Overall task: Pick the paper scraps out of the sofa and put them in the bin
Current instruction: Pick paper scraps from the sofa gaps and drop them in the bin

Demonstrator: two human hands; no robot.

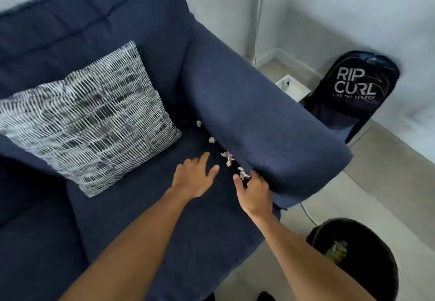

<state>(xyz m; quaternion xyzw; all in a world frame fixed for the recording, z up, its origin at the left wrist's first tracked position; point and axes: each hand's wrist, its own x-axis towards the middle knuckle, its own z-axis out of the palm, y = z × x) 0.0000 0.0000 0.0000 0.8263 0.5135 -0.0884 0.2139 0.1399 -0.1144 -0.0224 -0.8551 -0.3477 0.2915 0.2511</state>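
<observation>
Head view. Crumpled white paper scraps (227,158) lie in a row along the crease between the seat cushion and right armrest of the navy fabric sofa (131,206); the row runs away from the person, diagonally up-left. Nearest scrap (243,173) sits just beyond the right hand (254,193), which is nearer to it than the left hand (195,176). Right hand: fingers curled, thumb apart, fingertips touching the armrest edge at the scrap; holds nothing yet (apparently). Left hand: open, fingers spread, palm down on the cushion, empty. Black round bin (353,260) stands on the floor, lower right, w/ some contents already.
</observation>
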